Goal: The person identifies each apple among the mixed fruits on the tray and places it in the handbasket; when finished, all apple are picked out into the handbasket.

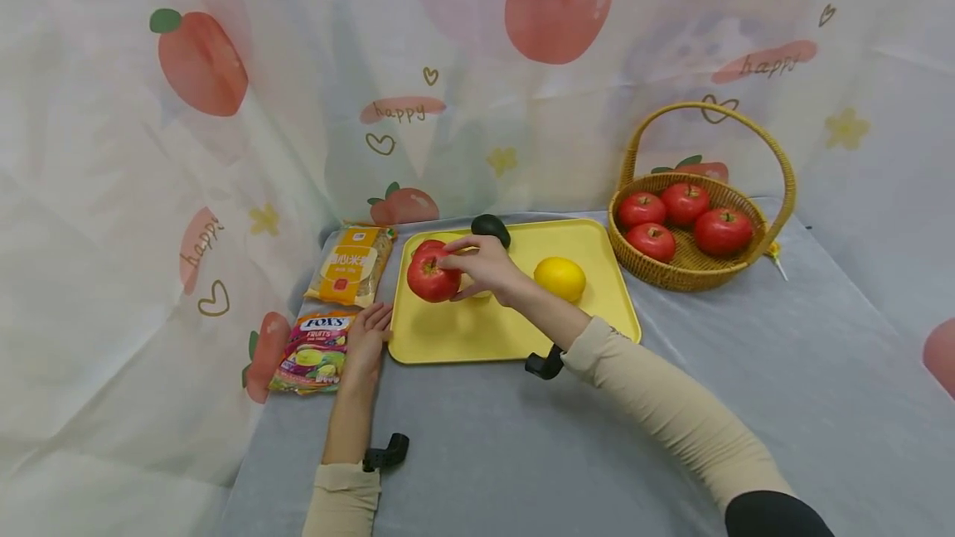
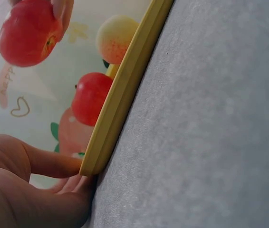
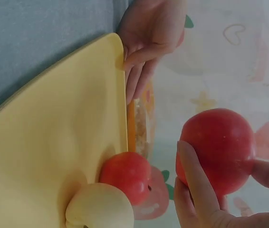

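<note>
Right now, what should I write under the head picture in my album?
The right hand holds a red apple over the yellow tray; the left hand touches its edge.

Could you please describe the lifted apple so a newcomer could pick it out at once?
Find the yellow tray. Over its left part, the right hand holds a red apple. It alone is held up; the other red apples rest on the tray or in the wicker basket.

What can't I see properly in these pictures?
Head view: the peach, mostly hidden behind the right hand.
Head view: part of the rear apple, behind the held apple.
Head view: small print on the Fox's bag, too tiny.
Left wrist view: part of the peach, behind the yellow tray.
</note>
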Demonstrator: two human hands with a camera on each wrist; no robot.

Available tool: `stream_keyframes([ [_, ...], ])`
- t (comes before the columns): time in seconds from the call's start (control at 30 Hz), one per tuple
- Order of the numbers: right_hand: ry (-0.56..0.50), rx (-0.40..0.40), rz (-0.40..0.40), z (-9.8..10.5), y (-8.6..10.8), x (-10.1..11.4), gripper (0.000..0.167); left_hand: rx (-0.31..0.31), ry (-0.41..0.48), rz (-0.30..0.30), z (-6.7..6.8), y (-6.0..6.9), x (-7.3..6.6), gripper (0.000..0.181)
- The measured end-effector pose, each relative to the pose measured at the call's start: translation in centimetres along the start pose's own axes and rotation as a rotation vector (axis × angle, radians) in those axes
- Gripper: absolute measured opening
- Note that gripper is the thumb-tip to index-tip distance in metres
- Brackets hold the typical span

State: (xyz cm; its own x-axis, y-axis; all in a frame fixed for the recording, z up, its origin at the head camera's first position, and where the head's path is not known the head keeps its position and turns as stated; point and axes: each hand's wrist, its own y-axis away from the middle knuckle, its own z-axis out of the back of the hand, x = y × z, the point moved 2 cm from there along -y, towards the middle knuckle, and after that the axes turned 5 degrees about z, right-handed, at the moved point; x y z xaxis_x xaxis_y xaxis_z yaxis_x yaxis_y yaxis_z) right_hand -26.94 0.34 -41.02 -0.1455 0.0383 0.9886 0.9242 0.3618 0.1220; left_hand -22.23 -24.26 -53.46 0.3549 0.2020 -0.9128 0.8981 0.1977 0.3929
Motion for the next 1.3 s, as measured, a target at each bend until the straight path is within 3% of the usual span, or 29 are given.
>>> stream_keyframes([
  [0.3,-0.01,-0.045,0.043,2.2,1.2,0.9,0.049,-0.002,0.011,-0.014,0.0,-0.1,0.1,0.069],
  [0.47,-0.007,-0.061,0.051,3.8,1.9,1.4,0.046,0.0,0.006,-0.008,-0.1,0.0,0.1,0.068],
  [0.67,-0.004,-0.06,0.029,5.1,2.2,1.7,0.044,0.0,0.003,-0.02,-0.2,0.3,0.0,0.069],
  [0.9,-0.022,-0.065,0.003,7.2,2.9,2.5,0.044,0.026,0.031,-0.076,-0.3,0.2,0.1,0.071],
  [1.3,-0.006,-0.089,-0.007,11.2,4.3,3.5,0.05,0.016,0.019,-0.054,-0.2,0.2,0.1,0.071],
])
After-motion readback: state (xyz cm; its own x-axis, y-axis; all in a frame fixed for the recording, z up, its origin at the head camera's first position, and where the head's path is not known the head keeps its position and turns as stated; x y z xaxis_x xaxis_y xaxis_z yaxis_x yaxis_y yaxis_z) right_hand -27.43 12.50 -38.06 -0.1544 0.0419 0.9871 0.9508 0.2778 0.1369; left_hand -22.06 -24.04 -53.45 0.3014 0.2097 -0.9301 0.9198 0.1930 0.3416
